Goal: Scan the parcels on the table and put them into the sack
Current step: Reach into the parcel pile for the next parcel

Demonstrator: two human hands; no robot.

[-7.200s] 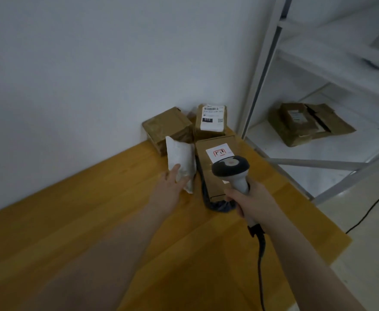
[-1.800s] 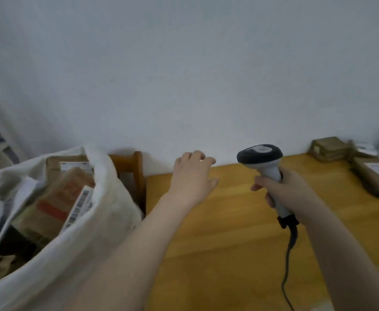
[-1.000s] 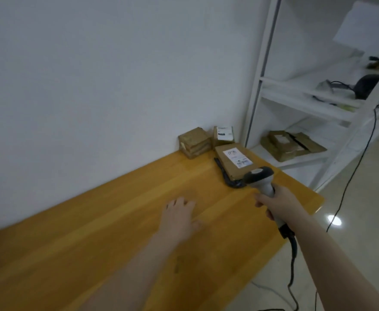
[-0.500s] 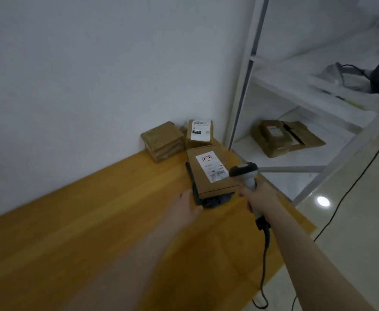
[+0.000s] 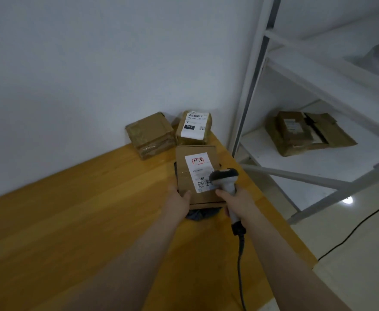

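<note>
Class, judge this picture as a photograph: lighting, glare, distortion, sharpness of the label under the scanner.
Head view: dim, flat light, darker corners; one glare spot on the glossy floor; wide-angle lens leans the shelf post; the label on the flat box is soft, its print unreadable, the scanner covering one corner.

small brown cardboard parcel [image 5: 194, 127] by the wall, white label [image 5: 195, 125]: barcode, digits starting "010-010", "010" white on black, QR code | flat brown cardboard parcel [image 5: 184, 173], larger white label [image 5: 198, 169]: red-framed mark, barcode partly behind grey handheld scanner [image 5: 223, 176], small print too blurred to read
</note>
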